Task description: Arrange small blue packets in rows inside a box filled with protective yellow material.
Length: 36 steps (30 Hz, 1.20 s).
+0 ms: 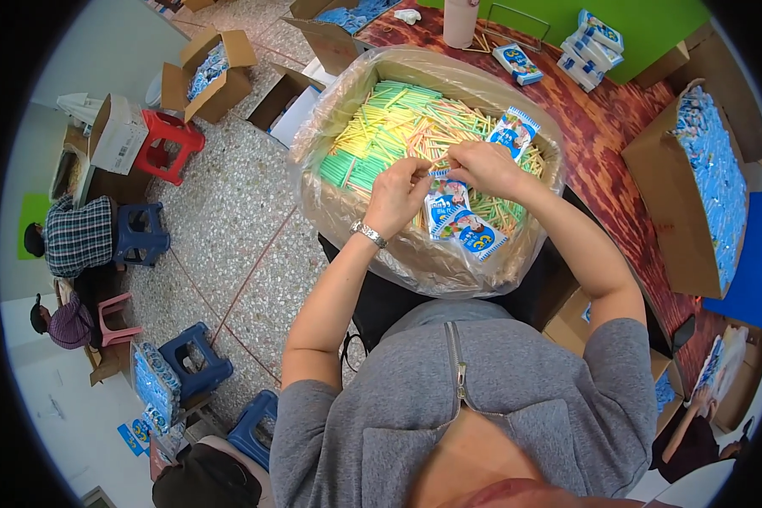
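Clear plastic liner (326,207) drapes the rim of the carton (415,269) before us, where pastel sticks (389,127) lie in loose layers. Reading the carton as a dial with twelve away from us, the white-and-blue packet (446,201) sits just off centre towards five o'clock. Our left hand (398,196) comes to its top edge from nine, our right hand (488,169) from two; each grip looks pinched closed on that edge, though we cannot tell how firmly.

If we pull the two sides unevenly, the thin wrapper could tear askew or slip from one grip. A second packet (474,235) overlaps it at five o'clock, so a sharp lift may send that one sliding across the sticks. Jerky fingers could also scatter the layers and mix their colours. Near eight o'clock, our wristwatch (369,234) is close to the loose liner and might snag it. Towards two, a stack of packets (591,51) on the bench (610,123) looks uneven; a bumped bench could topple it.
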{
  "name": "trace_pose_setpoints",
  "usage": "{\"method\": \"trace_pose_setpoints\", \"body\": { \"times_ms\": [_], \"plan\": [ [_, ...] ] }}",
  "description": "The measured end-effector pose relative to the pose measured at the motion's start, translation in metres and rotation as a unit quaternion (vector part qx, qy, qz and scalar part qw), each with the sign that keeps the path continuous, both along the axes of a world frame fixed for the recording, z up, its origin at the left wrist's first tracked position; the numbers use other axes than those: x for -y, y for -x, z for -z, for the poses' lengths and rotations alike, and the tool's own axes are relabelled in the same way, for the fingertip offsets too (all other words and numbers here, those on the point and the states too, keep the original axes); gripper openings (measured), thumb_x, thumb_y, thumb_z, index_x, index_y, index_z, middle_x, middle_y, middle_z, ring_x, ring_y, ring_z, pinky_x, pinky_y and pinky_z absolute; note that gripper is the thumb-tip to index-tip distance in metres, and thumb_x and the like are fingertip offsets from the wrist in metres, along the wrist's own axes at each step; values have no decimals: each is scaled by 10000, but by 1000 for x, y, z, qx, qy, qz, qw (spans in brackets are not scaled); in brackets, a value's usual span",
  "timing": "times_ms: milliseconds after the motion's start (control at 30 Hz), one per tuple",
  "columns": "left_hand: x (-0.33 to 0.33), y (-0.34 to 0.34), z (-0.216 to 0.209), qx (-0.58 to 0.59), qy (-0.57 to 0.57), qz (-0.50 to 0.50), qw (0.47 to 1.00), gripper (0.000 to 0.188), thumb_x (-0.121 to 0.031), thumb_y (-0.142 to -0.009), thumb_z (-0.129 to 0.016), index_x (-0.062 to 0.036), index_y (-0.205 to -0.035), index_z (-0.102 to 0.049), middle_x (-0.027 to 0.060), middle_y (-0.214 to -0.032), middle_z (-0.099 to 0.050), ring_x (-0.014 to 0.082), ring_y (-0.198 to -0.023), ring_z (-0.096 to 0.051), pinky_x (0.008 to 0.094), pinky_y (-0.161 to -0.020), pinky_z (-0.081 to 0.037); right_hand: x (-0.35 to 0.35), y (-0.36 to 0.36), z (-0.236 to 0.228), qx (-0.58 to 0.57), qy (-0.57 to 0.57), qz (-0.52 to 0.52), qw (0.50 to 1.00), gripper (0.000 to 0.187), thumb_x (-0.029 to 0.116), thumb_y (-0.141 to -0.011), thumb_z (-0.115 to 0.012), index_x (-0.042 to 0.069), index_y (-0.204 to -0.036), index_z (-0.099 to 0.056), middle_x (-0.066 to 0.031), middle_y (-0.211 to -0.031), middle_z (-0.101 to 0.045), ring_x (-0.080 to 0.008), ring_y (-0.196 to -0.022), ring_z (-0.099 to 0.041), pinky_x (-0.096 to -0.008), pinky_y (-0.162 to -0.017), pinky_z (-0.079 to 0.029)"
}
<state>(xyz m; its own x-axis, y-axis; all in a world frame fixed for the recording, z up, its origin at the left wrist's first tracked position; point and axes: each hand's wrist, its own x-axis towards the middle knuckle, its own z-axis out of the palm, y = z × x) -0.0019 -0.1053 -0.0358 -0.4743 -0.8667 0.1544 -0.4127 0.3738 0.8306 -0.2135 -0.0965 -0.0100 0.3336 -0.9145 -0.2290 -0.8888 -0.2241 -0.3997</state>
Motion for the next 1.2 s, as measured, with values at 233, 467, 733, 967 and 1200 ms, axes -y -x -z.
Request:
{"method": "trace_pose_setpoints", "body": {
  "times_ms": [233, 467, 733, 967, 1200],
  "plan": [
    [-4, 1, -2, -23, 10, -13, 1000, 338, -148, -786, -750, -4, -1065, -627, 160, -935, -650, 268, -750, -667, 365, -678, -539, -5, 9, 5, -38, 222, -54, 973, 221, 283, -871, -635, 73, -895, -570, -107, -863, -596, -310, -875, -618, -438, -680, -498],
    [-7, 3, 15, 24, 61, -14, 998, 437, -111, -755, -753, -24, -1147, -580, 160, -968, -624, 307, -805, -646, 402, -703, -521, -5, 7, 7, 16, 60, 0, 998, 262, 303, -861, -647, 64, -963, -617, -115, -922, -632, -324, -910, -620, -436, -751, -493],
    [-10, -1, 3, 37, 166, -22, 985, 489, -139, -754, -774, 0, -1181, -582, 170, -1057, -627, 303, -954, -632, 391, -822, -516, -14, 11, 3, -23, 196, -32, 980, 239, 227, -843, -661, 162, -1073, -667, -66, -938, -662, -268, -862, -644, -392, -683, -518],
    [-12, 7, -3, 35, 207, -56, 976, 496, -195, -771, -756, -30, -1204, -579, 148, -1092, -598, 340, -1001, -561, 411, -870, -473, -18, 11, -15, 20, 396, -64, 916, 327, 132, -816, -690, 170, -1141, -670, -48, -967, -661, -246, -865, -640, -354, -671, -521],
    [-8, 9, -10, -27, 28, 39, 998, 185, -188, -818, -723, -13, -787, -673, 118, -650, -585, 251, -591, -586, 352, -608, -480, -32, 2, -31, 241, 198, 19, 950, 111, 105, -862, -679, 34, -946, -702, -89, -708, -633, -217, -707, -647, -300, -652, -502]
  ]
}}
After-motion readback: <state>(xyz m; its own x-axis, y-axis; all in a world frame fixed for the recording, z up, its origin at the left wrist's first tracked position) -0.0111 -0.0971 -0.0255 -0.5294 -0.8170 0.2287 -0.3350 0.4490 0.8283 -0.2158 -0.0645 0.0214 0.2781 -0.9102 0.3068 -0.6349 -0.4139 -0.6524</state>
